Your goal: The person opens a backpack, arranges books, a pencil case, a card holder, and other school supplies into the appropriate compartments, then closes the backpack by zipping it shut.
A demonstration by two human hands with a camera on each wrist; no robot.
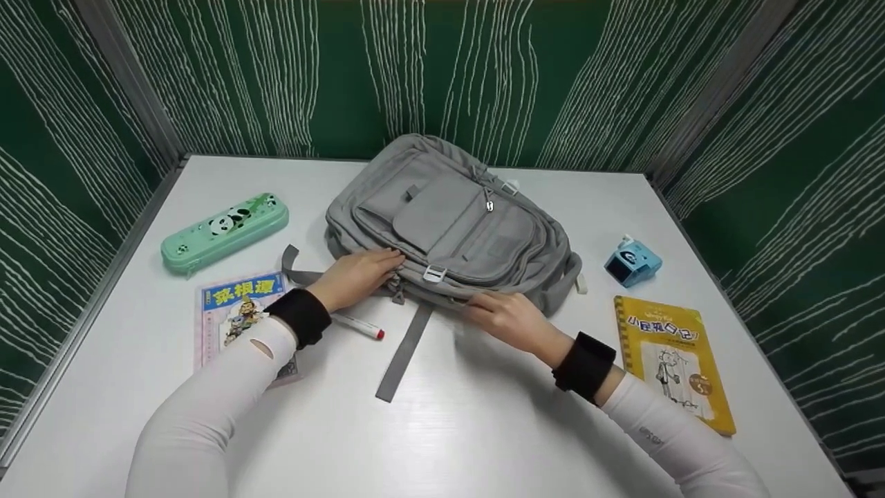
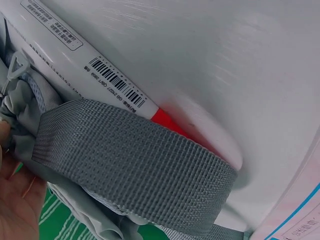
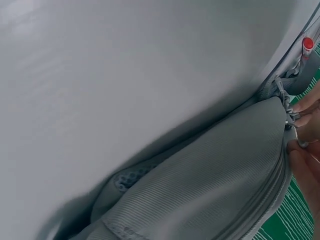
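Note:
A grey backpack (image 1: 442, 214) lies on its back across the far middle of the white table, with its pocketed front facing up. My left hand (image 1: 363, 277) holds the near edge left of the light buckle (image 1: 435, 274), its fingers over the fabric. Farther right, my right hand (image 1: 508, 318) has curled fingers at the same edge. In the right wrist view, its thumb and fingers (image 3: 302, 160) pinch the bag's edge beside the zipper. A strap (image 2: 135, 160) loops in front of the left hand. Under that hand lies a white marker (image 1: 359, 325) with a red tip.
On the left are a green panda pencil case (image 1: 225, 234) and a pink-and-blue book (image 1: 238, 311), partly behind the left forearm. A small blue box-shaped item (image 1: 632, 263) and a yellow book (image 1: 674, 363) lie on the right. One loose strap (image 1: 408, 353) trails toward the near side.

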